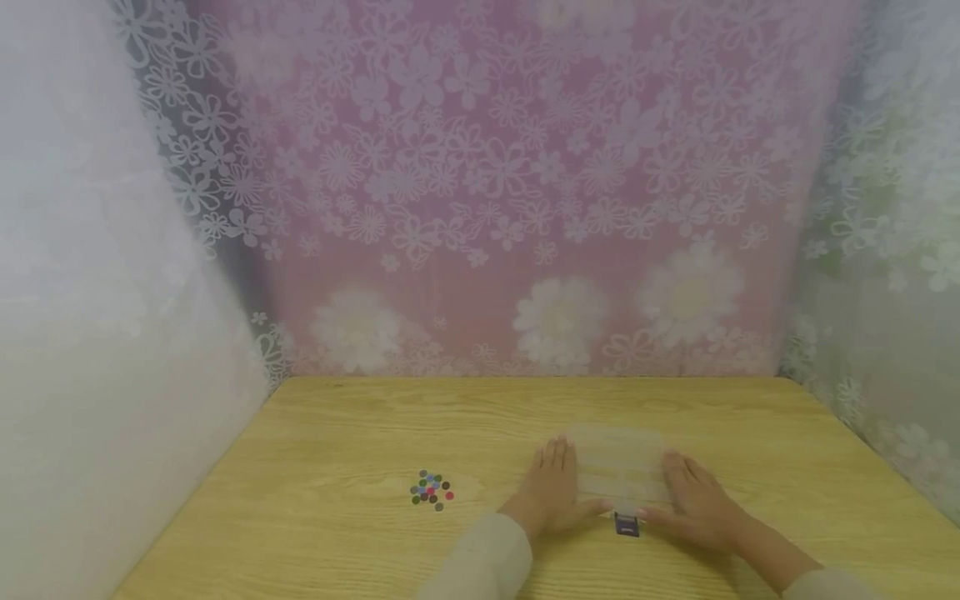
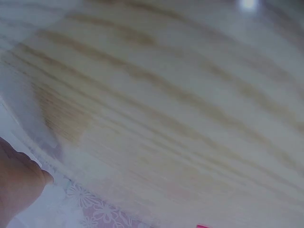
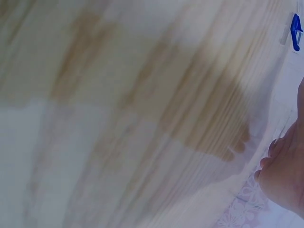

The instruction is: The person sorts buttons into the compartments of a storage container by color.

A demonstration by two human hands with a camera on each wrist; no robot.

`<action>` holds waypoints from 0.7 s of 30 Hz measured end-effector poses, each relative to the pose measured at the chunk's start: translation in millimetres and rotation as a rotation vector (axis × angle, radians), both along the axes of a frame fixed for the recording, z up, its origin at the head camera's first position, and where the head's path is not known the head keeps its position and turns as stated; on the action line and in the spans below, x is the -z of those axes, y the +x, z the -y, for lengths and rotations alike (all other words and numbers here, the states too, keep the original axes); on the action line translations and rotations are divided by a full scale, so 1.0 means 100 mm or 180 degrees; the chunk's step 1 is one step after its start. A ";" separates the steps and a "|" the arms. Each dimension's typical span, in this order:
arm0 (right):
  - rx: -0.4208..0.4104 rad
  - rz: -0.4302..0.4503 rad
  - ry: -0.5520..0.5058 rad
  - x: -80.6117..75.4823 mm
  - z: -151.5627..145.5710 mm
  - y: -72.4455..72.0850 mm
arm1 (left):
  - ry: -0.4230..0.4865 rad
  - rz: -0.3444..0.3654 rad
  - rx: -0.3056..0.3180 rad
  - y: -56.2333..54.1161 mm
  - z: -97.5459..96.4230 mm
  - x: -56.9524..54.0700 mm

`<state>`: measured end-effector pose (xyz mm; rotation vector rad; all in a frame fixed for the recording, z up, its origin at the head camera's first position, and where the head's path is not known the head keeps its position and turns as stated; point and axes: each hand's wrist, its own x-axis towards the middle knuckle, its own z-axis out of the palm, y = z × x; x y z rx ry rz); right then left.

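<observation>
A see-through plastic box (image 1: 621,467) stands on the right part of the wooden table, with a dark blue latch (image 1: 627,524) at its near side. My left hand (image 1: 557,490) lies along the box's left side, fingers straight and thumb reaching across the front. Against the right side rests my right hand (image 1: 697,502), its fingers extended and its thumb pointing toward the latch. In the right wrist view a blue clip-like piece (image 3: 296,32) shows near the fingers. Left of the hands lies a loose cluster of small round coloured discs (image 1: 431,489).
The wood-grain table (image 1: 337,533) ends at a back edge by a pink flower-patterned curtain (image 1: 487,167). Pale translucent sheets hang along the left side (image 1: 112,333) and the right side (image 1: 900,350). A small pink-red bit (image 2: 202,226) peeks in at the left wrist view's bottom edge.
</observation>
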<state>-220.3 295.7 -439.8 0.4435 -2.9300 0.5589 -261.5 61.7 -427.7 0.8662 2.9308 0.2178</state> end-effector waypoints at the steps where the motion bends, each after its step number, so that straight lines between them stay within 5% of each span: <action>1: -0.0004 0.0001 0.0007 -0.01 0.01 0.00 | -0.0006 -0.0009 -0.0002 0.00 0.01 0.00; 8: -0.0052 -0.0122 0.0063 0.01 0.06 -0.03 | -0.0019 -0.0023 0.0029 0.03 0.08 -0.06; 21: -0.0150 -0.0339 0.0156 0.00 0.16 -0.04 | -0.0048 -0.0073 -0.0009 0.00 0.16 0.00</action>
